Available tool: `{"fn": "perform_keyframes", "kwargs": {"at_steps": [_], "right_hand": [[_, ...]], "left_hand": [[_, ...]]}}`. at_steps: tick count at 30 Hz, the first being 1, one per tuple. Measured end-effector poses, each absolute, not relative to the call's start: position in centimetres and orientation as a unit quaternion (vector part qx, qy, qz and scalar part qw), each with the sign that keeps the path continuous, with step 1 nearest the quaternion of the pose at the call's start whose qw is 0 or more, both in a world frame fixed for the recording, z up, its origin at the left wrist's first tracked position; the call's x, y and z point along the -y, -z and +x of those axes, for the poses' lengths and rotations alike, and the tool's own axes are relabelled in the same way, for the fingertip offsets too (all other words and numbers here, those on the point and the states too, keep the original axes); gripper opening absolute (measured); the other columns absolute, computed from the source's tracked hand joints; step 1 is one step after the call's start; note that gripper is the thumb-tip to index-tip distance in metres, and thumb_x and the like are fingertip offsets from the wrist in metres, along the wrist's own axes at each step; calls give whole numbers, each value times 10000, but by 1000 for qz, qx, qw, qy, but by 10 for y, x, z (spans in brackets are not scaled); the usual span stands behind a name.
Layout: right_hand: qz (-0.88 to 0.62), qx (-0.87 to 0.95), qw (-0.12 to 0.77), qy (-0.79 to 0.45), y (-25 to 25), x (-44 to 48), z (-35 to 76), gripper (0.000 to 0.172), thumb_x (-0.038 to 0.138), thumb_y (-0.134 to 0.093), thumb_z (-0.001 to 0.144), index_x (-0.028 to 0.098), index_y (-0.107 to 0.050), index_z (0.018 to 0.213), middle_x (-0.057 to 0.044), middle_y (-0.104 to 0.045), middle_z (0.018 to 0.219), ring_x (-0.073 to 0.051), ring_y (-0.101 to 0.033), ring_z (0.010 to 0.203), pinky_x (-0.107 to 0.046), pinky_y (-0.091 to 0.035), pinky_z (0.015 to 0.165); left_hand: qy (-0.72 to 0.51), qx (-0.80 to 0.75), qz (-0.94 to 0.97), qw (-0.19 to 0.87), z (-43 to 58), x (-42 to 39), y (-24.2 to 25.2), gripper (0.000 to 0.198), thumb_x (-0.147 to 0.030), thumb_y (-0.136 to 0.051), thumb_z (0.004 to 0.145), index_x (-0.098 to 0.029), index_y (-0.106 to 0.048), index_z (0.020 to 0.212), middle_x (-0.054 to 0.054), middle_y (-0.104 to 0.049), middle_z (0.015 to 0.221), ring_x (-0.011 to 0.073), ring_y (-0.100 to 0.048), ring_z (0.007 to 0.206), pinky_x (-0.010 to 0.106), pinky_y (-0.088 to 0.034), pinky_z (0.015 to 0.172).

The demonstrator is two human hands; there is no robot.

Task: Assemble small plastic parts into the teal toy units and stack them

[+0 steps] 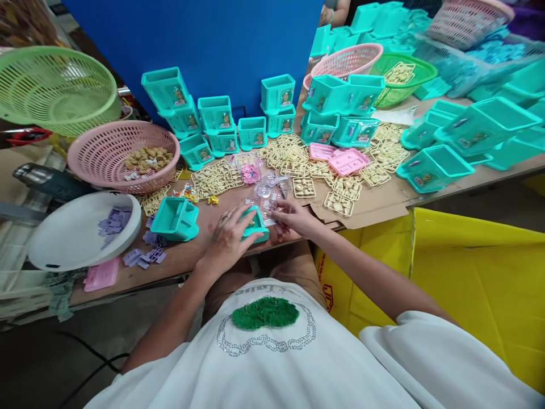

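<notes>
A turquoise plastic box (258, 236) lies at the table's front edge with its opening hidden from me. Over its left side my left hand (230, 237) is curled, thumb along the near edge, gripping it. Just right of the box, my right hand (296, 218) has its fingers pinched at a clear plastic piece (267, 211). More clear plastic pieces (268, 184) lie right behind the hands. Another turquoise box (174, 218) stands upright, open at the top, left of my left hand.
Cream part frames (292, 156) and stacked turquoise boxes (279, 94) spread behind. On the left are a pink basket (91, 159), a white bowl (55, 241), purple pieces (145, 257) and a dark bottle (51, 182). A blue panel (213, 45) rises behind; a yellow box (477, 272) stands at right.
</notes>
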State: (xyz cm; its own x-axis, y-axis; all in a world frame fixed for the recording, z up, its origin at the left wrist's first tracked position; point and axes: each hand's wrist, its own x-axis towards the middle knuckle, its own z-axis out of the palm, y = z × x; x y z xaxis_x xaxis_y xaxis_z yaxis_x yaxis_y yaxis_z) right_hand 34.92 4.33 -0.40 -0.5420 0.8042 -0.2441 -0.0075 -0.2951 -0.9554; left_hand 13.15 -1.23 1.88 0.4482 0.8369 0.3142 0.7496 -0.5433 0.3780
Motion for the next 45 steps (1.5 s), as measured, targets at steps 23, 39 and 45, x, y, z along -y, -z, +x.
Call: {"fn": "perform_keyframes", "kwargs": {"at_steps": [23, 39, 45], "right_hand": [[-485, 588, 197, -616, -10, -72, 344, 279, 228, -807, 774, 186, -531, 752, 75, -481, 498, -58, -447, 357, -159, -369, 315], [-341, 869, 299, -196, 7, -1, 321, 483, 418, -392, 1077, 141, -622, 1400, -202, -574, 1474, -343, -480, 1413, -607, -364, 1173], [-336, 891, 270, -144, 15, 0, 315, 482, 322, -378, 1074, 66, -589, 1423, -250, -541, 1502, -367, -415, 1474, -630, -324, 1192]], "left_hand": [[-198, -479, 853, 63, 142, 10, -12, 452, -380, -622, 966, -239, -603, 1394, 143, -618, 1423, 354, -540, 1340, 549, -452, 1131], [-424, -575, 648, 264, 112, 23, 51, 1194, -575, -859, 720, -229, -141, 1609, 190, -563, 1430, 287, -635, 1267, 406, -558, 1034], [-454, -567, 634, 267, 117, 24, 50, 1139, -676, -794, 735, -216, -209, 1597, 212, -538, 1475, 319, -615, 1307, 435, -546, 1063]]}}
